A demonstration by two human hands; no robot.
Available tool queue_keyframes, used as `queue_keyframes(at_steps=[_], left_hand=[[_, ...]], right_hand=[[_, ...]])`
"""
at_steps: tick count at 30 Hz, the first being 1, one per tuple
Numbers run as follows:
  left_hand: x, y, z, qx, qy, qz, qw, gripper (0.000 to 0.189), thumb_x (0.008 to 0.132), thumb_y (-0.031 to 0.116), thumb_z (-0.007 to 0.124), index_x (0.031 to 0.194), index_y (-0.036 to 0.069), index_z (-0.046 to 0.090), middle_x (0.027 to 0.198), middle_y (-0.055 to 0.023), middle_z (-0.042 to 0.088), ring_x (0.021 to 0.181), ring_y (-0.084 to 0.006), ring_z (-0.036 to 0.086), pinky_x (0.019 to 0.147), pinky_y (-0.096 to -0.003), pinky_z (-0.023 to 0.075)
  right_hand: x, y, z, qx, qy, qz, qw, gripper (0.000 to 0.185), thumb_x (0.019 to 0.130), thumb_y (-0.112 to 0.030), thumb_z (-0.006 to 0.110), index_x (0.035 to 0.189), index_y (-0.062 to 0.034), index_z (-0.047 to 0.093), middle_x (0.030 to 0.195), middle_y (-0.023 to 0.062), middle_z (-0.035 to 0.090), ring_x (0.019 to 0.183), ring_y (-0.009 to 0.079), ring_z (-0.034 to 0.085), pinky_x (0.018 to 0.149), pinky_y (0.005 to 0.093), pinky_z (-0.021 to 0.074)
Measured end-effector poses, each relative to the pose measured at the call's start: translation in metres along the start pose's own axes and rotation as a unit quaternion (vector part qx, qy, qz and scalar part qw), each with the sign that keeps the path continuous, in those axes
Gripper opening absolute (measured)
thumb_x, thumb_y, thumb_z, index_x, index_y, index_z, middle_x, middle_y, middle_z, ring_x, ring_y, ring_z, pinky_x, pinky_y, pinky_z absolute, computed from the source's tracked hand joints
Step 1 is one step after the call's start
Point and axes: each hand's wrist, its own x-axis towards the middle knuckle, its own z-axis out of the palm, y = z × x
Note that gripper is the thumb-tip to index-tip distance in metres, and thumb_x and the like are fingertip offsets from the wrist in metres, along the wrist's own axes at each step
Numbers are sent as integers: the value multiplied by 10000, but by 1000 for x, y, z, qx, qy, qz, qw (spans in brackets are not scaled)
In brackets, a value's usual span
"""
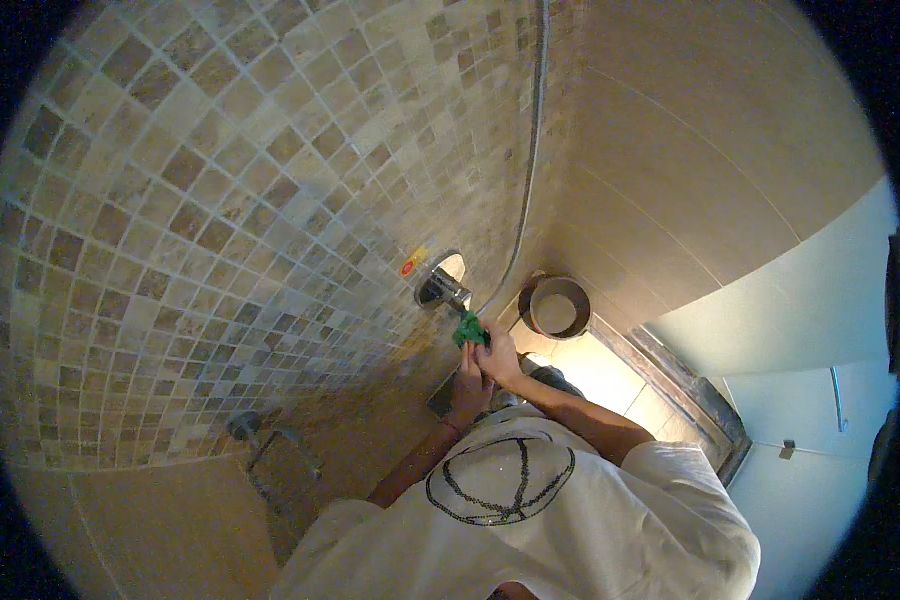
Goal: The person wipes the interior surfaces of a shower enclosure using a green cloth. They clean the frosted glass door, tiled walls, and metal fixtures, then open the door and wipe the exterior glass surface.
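Observation:
A green cloth (469, 331), crumpled, lies against the lower end of a chrome shower valve (447, 287) with a round wall plate. My right hand (499, 355) is closed on the cloth from the right. Just below it, my left hand (471, 386) reaches up, its fingertips meeting the cloth's lower edge; whether they pinch it is too small to tell. Part of the valve's handle is hidden by the cloth. A red and yellow sticker (409, 266) is on the mosaic tile wall (270, 172) at the plate's upper left.
A metal shower hose (532, 150) hangs down the wall beside the corner. A round bucket (560, 307) stands on the floor to the right of my hands. Beyond it run a dark door track (690, 390) and a frosted glass panel (787, 315). A metal wall fixture (246, 427) juts out at lower left.

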Motion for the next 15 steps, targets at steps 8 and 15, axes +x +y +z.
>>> queue_keyframes(at_steps=[8,15], left_hand=[[8,-7,25,-76,40,-72,994,819,839,187,582,1438,-96,100,1481,-338,118,1374,-453,191,1119,-432,221],[7,-8,55,-184,-61,-63,979,823,836,179,570,1454,-72,87,1496,-322,115,1390,-438,175,1118,-452,209]], right_hand=[[28,18,4,-36,-68,-24,997,322,752,-73,610,1070,-24,619,1005,209,605,951,361,604,810,419,481],[1,34,-65,77,13,-45,996,334,728,-173,718,1020,-32,640,826,176,649,773,337,637,728,420,510]])
